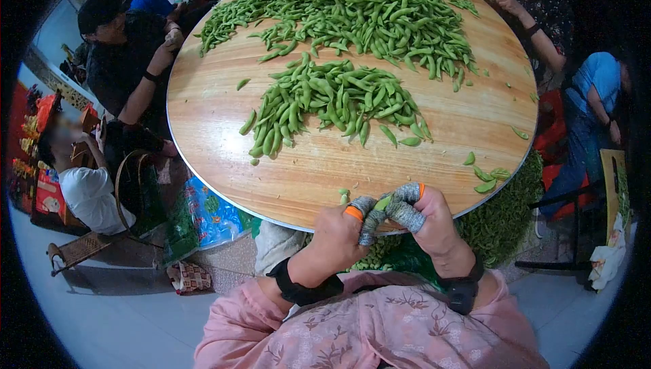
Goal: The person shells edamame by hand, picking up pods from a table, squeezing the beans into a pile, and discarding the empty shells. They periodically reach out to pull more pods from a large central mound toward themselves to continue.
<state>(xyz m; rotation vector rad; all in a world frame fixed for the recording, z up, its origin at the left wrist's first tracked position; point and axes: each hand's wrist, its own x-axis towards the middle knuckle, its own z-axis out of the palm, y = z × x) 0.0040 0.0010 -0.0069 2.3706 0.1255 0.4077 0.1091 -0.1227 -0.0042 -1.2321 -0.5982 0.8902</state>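
Right at the near edge of the round wooden counter (285, 186), both hands are up close together with a green pod (384, 202) between them. The left hand (336, 237) has its wrapped fingers (366, 233) bent in and pinched on the pod's lower end. The right hand (437, 230) curls over from the other side, its grey-wrapped fingers (407, 216) clamped on the upper part. Orange bands show on both hands, and each wrist has a black band around it.

Just beyond them, a smaller pile of pods (332, 101) sits in the middle of the counter, with a much larger pile (359, 9) spread behind it. A few loose pods (485, 179) lie near the right-hand edge. Down past that edge there's a big green heap (502, 223), too fine to make out clearly. A blue plastic bag (211, 213) lies on the floor at the left. Over on the left, a person in a black cap (125, 50) sits by the counter, hands raised.
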